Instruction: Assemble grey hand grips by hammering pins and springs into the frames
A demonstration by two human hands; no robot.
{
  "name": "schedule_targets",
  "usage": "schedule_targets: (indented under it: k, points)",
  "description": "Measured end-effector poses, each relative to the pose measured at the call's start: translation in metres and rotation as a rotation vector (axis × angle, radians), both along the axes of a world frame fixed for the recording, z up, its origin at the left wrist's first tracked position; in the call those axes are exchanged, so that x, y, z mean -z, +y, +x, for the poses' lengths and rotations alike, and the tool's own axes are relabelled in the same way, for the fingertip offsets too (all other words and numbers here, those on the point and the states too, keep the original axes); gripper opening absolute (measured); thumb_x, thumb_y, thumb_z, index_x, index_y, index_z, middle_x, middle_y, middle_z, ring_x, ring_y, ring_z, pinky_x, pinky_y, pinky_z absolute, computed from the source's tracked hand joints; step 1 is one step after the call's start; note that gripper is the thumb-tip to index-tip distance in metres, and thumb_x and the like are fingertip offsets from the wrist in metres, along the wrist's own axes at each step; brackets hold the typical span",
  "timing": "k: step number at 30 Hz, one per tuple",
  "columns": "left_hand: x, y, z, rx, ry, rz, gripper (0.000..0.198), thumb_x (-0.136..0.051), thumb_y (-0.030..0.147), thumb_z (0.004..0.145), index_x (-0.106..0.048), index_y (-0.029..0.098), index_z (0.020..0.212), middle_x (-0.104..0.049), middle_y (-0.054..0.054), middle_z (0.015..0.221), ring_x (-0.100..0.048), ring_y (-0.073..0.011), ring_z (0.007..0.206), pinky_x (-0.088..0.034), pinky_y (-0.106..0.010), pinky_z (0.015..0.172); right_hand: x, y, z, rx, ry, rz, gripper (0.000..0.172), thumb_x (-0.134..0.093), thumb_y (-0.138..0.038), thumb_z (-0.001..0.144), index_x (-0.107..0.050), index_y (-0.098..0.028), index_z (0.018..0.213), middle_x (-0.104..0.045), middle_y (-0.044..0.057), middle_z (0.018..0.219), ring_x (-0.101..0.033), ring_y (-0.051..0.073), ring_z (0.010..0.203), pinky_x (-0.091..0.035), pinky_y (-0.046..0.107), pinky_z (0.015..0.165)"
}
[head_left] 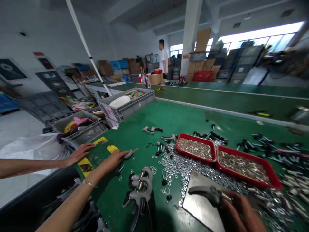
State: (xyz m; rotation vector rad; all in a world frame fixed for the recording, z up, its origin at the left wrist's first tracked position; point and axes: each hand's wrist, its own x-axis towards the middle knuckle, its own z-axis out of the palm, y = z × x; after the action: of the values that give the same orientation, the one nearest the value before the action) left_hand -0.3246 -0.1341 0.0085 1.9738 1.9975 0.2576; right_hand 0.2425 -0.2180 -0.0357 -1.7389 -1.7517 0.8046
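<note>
My left hand (113,160) reaches forward over the green table (183,117). Its fingers close on the end of a small grey handle part (128,154) next to yellow tape patches (112,148). My right hand (241,211), at the bottom right, grips a black-handled tool (205,192) that lies over a grey metal plate (200,207). A heap of assembled grey-handled tools (141,190) sits between my hands. Another person's hand (80,152) rests flat on the table's left corner, its arm coming in from the left edge.
Two red trays (180,141) (274,175) hold small metal nuts, with several loose nuts and washers (176,166) spilled in front. Black screws and parts (260,145) lie at the right. Grey crates (135,104) (84,132) stand at the left. A person (163,58) stands far back.
</note>
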Motion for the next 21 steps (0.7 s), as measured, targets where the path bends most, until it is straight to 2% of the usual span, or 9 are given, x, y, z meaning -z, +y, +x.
schedule_targets:
  k: [2, 5, 7, 10, 12, 13, 15, 18, 21]
  points:
    - [-0.018, 0.003, 0.019, -0.101, -0.144, 0.148, 0.048, -0.055, 0.041, 0.079, -0.062, 0.017, 0.12, -0.063, -0.008, 0.098, -0.057, -0.0281, 0.096, -0.044, -0.041, 0.093, -0.029, -0.008, -0.015, 0.096, 0.223, 0.017, 0.043, -0.054, -0.054, 0.087, -0.052, -0.027, 0.12, -0.066, 0.01, 0.124, -0.065, 0.027, 0.108, -0.052, 0.04, 0.094]
    - [-0.053, -0.009, 0.08, -0.088, -0.628, 0.21, 0.057, -0.06, 0.053, 0.081, -0.054, 0.02, 0.127, -0.063, -0.007, 0.113, -0.058, -0.0279, 0.105, -0.045, -0.04, 0.095, -0.057, -0.022, -0.035, 0.197, 0.666, -0.102, 0.04, -0.056, -0.055, 0.088, -0.048, -0.027, 0.115, -0.073, 0.006, 0.101, -0.071, 0.023, 0.085, -0.056, 0.037, 0.081]
    - [-0.067, -0.032, 0.138, -0.003, -0.985, 0.073, 0.053, -0.061, 0.051, 0.084, -0.051, 0.021, 0.127, -0.064, -0.006, 0.111, -0.062, -0.023, 0.097, -0.048, -0.035, 0.088, -0.065, -0.033, -0.044, 0.253, 0.908, -0.213, 0.037, -0.063, -0.053, 0.085, -0.052, -0.025, 0.108, -0.073, 0.002, 0.086, -0.07, 0.02, 0.075, -0.057, 0.033, 0.074]
    - [-0.064, -0.075, 0.232, 0.115, -1.239, -0.252, 0.042, -0.052, 0.051, 0.091, -0.052, 0.018, 0.116, -0.066, -0.006, 0.095, -0.061, -0.0154, 0.075, -0.048, -0.028, 0.069, -0.067, -0.054, -0.051, 0.224, 1.109, -0.408, 0.034, -0.072, -0.049, 0.079, -0.062, -0.019, 0.093, -0.07, 0.003, 0.083, -0.068, 0.017, 0.073, -0.056, 0.029, 0.073]
    - [-0.05, -0.098, 0.283, 0.215, -1.254, -0.402, 0.037, -0.048, 0.051, 0.093, -0.052, 0.017, 0.106, -0.066, -0.004, 0.08, -0.057, -0.0129, 0.063, -0.043, -0.025, 0.062, -0.067, -0.068, -0.051, 0.133, 1.051, -0.491, 0.037, -0.068, -0.053, 0.081, -0.065, -0.017, 0.086, -0.067, 0.003, 0.077, -0.065, 0.015, 0.067, -0.054, 0.027, 0.065]
    - [-0.043, -0.108, 0.302, 0.246, -1.242, -0.442, 0.035, -0.046, 0.05, 0.093, -0.051, 0.017, 0.102, -0.064, -0.001, 0.071, -0.055, -0.0126, 0.058, -0.042, -0.025, 0.06, -0.068, -0.074, -0.049, 0.096, 0.943, -0.459, 0.038, -0.064, -0.055, 0.083, -0.065, -0.017, 0.084, -0.066, 0.003, 0.075, -0.063, 0.015, 0.065, -0.053, 0.026, 0.062]
    - [-0.032, -0.122, 0.329, 0.276, -1.201, -0.459, 0.031, -0.042, 0.047, 0.095, -0.051, 0.017, 0.099, -0.056, 0.004, 0.056, -0.052, -0.013, 0.052, -0.041, -0.025, 0.059, -0.07, -0.084, -0.043, 0.068, 0.63, -0.243, 0.037, -0.06, -0.056, 0.086, -0.064, -0.019, 0.087, -0.067, 0.003, 0.078, -0.064, 0.018, 0.07, -0.051, 0.027, 0.063]
    - [-0.025, -0.132, 0.346, 0.278, -1.132, -0.409, 0.033, -0.033, 0.044, 0.098, -0.052, 0.018, 0.1, -0.045, 0.008, 0.044, -0.049, -0.0143, 0.048, -0.041, -0.027, 0.062, -0.071, -0.094, -0.035, 0.062, 0.216, 0.078, 0.029, -0.053, -0.051, 0.091, -0.059, -0.024, 0.1, -0.07, 0.005, 0.093, -0.067, 0.022, 0.085, -0.049, 0.029, 0.075]
    - [-0.025, -0.137, 0.35, 0.299, -1.102, -0.376, 0.039, -0.028, 0.047, 0.1, -0.054, 0.018, 0.101, -0.041, 0.008, 0.042, -0.046, -0.0139, 0.044, -0.042, -0.028, 0.062, -0.071, -0.1, -0.034, -0.017, 0.075, 0.109, 0.026, -0.04, -0.048, 0.098, -0.052, -0.026, 0.102, -0.07, 0.005, 0.093, -0.068, 0.022, 0.083, -0.047, 0.029, 0.073]
